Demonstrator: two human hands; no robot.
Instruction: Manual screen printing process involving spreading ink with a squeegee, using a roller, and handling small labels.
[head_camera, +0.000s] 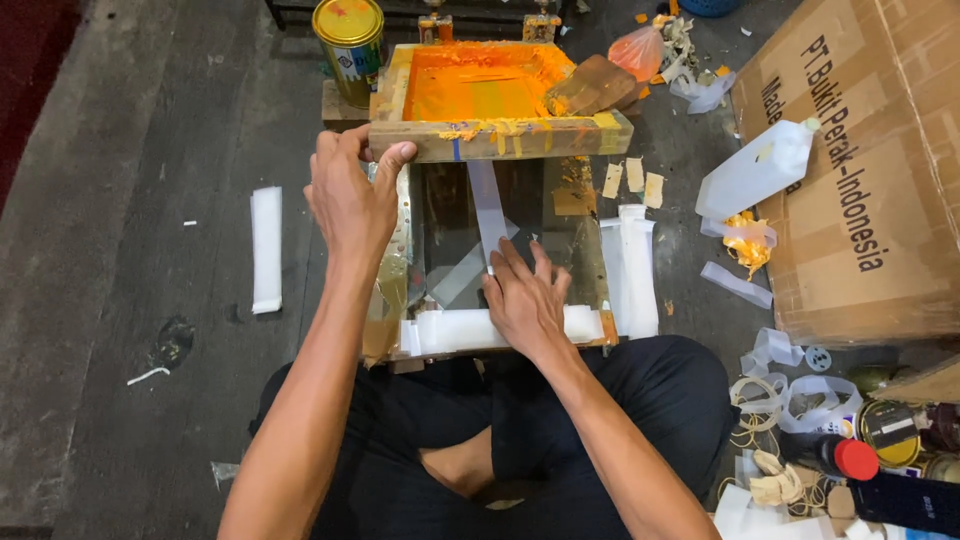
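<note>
— Closest to us, what's that right hand (525, 300) doing?
— Lying flat, fingers spread, pressing a white strip (488, 215) onto the glass plate (455, 215) by the knees; it grips nothing.
— And the left hand (350, 195)?
— Closed around the corner of the wooden screen frame (500, 135), tilted up, orange ink inside.
— Beyond?
— A yellow-lidded paint can (349, 35).
</note>
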